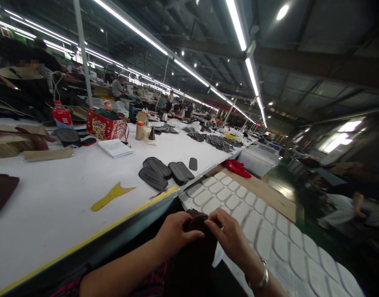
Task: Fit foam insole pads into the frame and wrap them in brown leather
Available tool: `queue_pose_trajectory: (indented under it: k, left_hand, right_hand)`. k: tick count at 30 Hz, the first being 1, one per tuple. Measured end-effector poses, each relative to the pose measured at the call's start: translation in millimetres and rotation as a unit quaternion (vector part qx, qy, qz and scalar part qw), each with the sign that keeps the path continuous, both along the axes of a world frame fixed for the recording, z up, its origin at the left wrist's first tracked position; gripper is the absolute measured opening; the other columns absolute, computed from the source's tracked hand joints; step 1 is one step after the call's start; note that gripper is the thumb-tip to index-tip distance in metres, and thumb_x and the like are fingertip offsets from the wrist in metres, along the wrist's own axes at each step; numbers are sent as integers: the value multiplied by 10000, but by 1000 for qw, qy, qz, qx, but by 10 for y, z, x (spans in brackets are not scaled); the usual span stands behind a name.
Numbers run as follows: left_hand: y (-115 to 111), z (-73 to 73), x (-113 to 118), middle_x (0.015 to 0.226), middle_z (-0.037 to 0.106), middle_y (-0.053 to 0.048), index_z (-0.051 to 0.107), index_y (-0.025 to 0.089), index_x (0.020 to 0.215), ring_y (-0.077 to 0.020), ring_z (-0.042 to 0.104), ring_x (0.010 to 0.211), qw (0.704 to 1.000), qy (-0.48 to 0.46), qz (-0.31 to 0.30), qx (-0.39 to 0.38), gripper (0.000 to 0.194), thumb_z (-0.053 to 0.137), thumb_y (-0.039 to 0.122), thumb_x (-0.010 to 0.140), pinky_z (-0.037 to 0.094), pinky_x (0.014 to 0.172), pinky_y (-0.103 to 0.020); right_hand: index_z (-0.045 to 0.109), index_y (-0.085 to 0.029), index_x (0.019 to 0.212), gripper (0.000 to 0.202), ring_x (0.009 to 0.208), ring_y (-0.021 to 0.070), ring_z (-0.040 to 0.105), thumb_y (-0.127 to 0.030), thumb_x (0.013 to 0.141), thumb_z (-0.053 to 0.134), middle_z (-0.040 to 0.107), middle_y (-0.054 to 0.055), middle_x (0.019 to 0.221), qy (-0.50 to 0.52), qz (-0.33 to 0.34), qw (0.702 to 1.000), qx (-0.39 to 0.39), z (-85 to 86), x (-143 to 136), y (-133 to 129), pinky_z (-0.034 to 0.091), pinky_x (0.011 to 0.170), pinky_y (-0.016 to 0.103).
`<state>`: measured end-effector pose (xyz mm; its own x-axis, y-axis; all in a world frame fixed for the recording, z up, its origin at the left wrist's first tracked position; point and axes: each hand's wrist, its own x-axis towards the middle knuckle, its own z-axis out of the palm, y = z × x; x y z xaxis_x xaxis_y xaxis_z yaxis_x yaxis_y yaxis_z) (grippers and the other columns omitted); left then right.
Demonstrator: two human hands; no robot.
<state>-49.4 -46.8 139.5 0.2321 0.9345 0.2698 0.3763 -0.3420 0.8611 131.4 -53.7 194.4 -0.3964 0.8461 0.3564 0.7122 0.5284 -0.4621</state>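
Observation:
Both my hands grip a dark brown piece, leather by its look [198, 223], over my lap near the table's front edge. My left hand [177, 233] is closed on its left side, the thumb lying across the face. At its upper right edge, the bent fingers of my right hand [228, 233] pinch the brown piece. The piece hangs down into the dark, where its lower part is hard to see. To the right, beneath my right hand, spreads a panel with rows of white rounded pieces [264, 243].
Black pads [154, 172] and a yellow pattern piece [112, 196] lie on the white table [53, 222]. Farther back are a notebook [115, 147], a red patterned box [105, 126] and a red bottle [62, 115]. A red cloth [238, 168] lies past the white panel. Other people sit nearby.

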Motion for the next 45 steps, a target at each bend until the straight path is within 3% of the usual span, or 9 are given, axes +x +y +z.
queue_pose_trajectory:
  k: [6,9,12,18,27,31,38,42,45]
  left_hand:
    - [56,36,-22,594,511,10,588,143,620,-113,465,585,998,-65,-27,6,324,526,416,783,335,547,-220]
    - [45,48,-54,576,473,19,555,141,592,-108,437,583,993,-108,-40,-16,315,537,397,775,330,542,-214]
    - [46,27,-83,566,428,29,509,146,574,-95,390,559,988,-136,-47,-58,324,541,406,765,311,510,-204]
    - [128,-55,-86,550,387,40,463,159,577,-88,364,525,985,-115,-64,-109,358,500,459,770,292,475,-198]
    - [132,82,-12,563,337,34,354,171,527,-99,354,559,998,-24,-55,7,368,447,377,817,298,530,-212]
    - [83,125,34,547,291,37,300,177,516,-93,327,537,999,-17,-40,23,389,442,368,824,279,513,-217]
    - [0,348,225,537,263,42,264,177,516,-84,299,521,993,18,-112,27,413,441,384,826,254,480,-211]
    - [-42,476,379,553,394,27,419,163,543,-88,359,517,983,12,-182,34,370,442,406,821,295,477,-206]
    - [58,475,322,753,568,-14,578,165,922,-97,440,533,966,-54,-253,-22,351,425,463,817,370,480,-212]
  right_hand:
    - [511,-194,751,116,666,120,494,-246,848,475,532,-7,715,-4,-10,1000,24,0,-61,16,384,590,239]
    - [467,-189,771,166,653,121,469,-313,774,578,502,-13,722,20,-81,996,44,-72,-37,22,386,592,241]
    - [421,-190,726,330,586,106,421,-436,695,639,459,-42,652,21,-135,991,-7,-165,-2,2,344,522,220]
    - [464,-174,645,324,541,87,378,-462,746,572,437,-56,565,53,-115,987,-103,-254,-37,-51,265,474,200]
    - [515,-170,668,271,599,85,439,-356,851,441,508,-33,666,256,3,956,-141,-263,-149,-110,319,508,184]
    - [483,-162,639,294,546,75,370,-366,848,445,430,-43,588,226,-17,964,-136,-266,-76,-111,278,472,185]
    - [509,-167,676,286,551,77,378,-349,868,399,427,-38,605,210,-24,969,-124,-59,23,-361,287,475,187]
    - [473,-163,622,308,521,68,345,-359,854,424,377,-49,567,172,-55,980,-90,47,406,-574,279,464,189]
    - [505,-155,641,313,544,83,381,-398,832,459,428,-31,591,143,-196,970,-22,208,1143,-1080,316,482,205]
